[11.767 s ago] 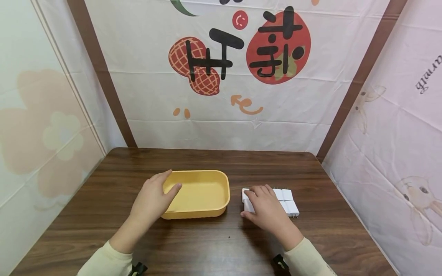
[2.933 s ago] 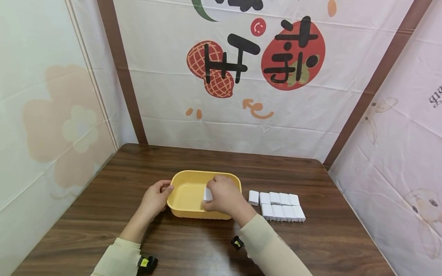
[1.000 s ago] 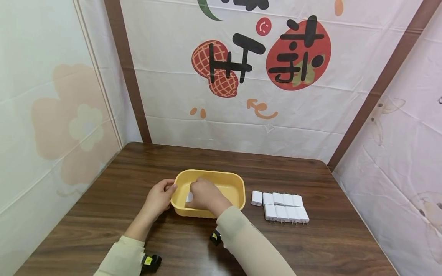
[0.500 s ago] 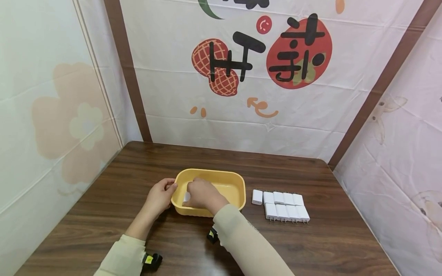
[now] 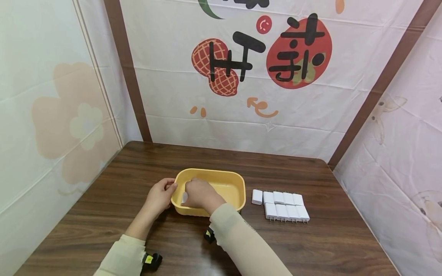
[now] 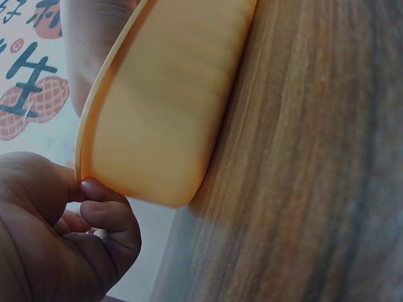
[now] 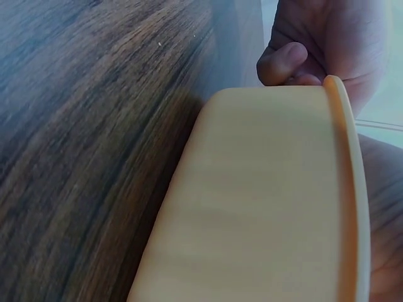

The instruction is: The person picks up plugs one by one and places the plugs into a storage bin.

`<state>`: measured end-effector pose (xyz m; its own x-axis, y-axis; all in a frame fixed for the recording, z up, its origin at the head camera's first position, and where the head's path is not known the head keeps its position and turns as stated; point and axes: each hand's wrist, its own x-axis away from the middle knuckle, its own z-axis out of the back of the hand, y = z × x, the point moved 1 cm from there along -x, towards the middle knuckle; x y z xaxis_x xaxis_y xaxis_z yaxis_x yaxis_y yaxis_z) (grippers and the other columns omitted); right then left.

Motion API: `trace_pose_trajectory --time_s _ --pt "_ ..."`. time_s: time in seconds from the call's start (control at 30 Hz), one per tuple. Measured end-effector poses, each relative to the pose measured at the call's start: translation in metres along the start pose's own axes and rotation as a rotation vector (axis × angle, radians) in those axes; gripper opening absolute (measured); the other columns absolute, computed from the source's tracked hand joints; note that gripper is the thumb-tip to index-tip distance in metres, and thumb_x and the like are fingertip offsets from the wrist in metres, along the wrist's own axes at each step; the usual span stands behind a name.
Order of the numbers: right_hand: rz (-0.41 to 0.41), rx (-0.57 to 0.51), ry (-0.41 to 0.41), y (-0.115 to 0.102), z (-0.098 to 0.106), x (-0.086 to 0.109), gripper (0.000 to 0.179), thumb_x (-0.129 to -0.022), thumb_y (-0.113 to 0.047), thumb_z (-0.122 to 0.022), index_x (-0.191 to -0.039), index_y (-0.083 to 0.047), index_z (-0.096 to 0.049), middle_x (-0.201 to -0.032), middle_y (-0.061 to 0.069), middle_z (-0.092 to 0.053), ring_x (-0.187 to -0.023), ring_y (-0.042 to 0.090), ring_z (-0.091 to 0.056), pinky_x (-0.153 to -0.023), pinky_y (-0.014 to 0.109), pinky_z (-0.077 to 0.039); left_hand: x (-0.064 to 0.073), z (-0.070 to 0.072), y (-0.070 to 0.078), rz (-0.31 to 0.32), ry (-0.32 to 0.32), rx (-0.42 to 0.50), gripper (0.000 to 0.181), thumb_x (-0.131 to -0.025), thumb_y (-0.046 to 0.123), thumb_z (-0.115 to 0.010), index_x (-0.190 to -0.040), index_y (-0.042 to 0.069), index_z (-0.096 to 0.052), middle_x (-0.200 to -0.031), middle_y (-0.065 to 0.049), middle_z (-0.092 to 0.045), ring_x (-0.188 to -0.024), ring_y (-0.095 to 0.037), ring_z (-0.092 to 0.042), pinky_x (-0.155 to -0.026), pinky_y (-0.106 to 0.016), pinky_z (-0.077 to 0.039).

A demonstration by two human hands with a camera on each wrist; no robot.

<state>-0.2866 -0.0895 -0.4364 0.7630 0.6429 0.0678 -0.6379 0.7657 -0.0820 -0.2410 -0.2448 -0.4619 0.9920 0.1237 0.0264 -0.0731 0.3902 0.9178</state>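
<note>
A yellow plastic tray stands on the table, its left end rim pinched between thumb and fingers of my left hand. In the left wrist view the left hand grips the rim of the tray from outside. My right hand reaches down into the tray's left end, holding a white charger plug. Most of that plug is hidden behind the fingers. The tray's outer wall fills the right wrist view and covers most of the right hand.
Right of the tray, several white charger plugs lie in two rows with metal prongs sticking out. One more white plug lies slightly apart on their left. The brown wooden table ends at a printed cloth backdrop.
Earlier the right hand was over the plugs and the left beside the tray. The left now grips the rim; the right has brought a plug in and slid it toward the left end.
</note>
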Motion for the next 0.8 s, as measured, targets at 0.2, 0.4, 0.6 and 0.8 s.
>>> trace_pose_trajectory --time_s 0.2,0.4,0.6,0.8 --pt "-0.002 0.031 0.005 -0.0010 -0.0017 -0.0030 0.030 -0.091 -0.047 -0.073 -0.091 -0.018 -0.068 -0.083 -0.006 -0.060 -0.088 0.012 -0.057 -0.083 0.030 -0.051 0.0002 -0.0001 0.0011 0.005 0.008 -0.007 0.037 -0.109 0.023 -0.051 -0.138 0.001 -0.055 -0.117 -0.019 -0.064 -0.069 -0.015 -0.059 -0.051 -0.026 -0.049" --pt "0.003 0.026 0.017 -0.0005 -0.0040 -0.0040 0.030 -0.091 -0.048 -0.073 -0.085 -0.020 -0.065 -0.077 -0.008 -0.058 -0.084 0.010 -0.056 -0.078 0.030 -0.051 0.0004 -0.0009 0.0009 0.011 0.007 -0.006 0.037 -0.109 0.024 -0.051 -0.138 0.002 -0.055 -0.115 -0.017 -0.063 -0.070 -0.015 -0.058 -0.052 -0.026 -0.049" --pt "0.005 0.017 0.023 -0.0001 -0.0039 -0.0034 0.031 -0.091 -0.049 -0.074 -0.082 -0.021 -0.065 -0.075 -0.008 -0.058 -0.083 0.010 -0.055 -0.076 0.030 -0.050 0.0000 -0.0011 0.0003 0.005 0.008 -0.006 0.037 -0.109 0.024 -0.051 -0.138 0.001 -0.055 -0.114 -0.017 -0.064 -0.070 -0.016 -0.058 -0.051 -0.026 -0.049" --pt "0.009 0.008 0.031 -0.0014 -0.0032 -0.0021 0.031 -0.093 -0.047 -0.072 -0.077 -0.021 -0.063 -0.073 -0.008 -0.057 -0.079 0.010 -0.054 -0.073 0.030 -0.048 0.0007 -0.0010 -0.0001 0.004 0.009 -0.011 0.037 -0.109 0.025 -0.051 -0.138 0.001 -0.055 -0.115 -0.017 -0.064 -0.072 -0.016 -0.059 -0.052 -0.026 -0.049"
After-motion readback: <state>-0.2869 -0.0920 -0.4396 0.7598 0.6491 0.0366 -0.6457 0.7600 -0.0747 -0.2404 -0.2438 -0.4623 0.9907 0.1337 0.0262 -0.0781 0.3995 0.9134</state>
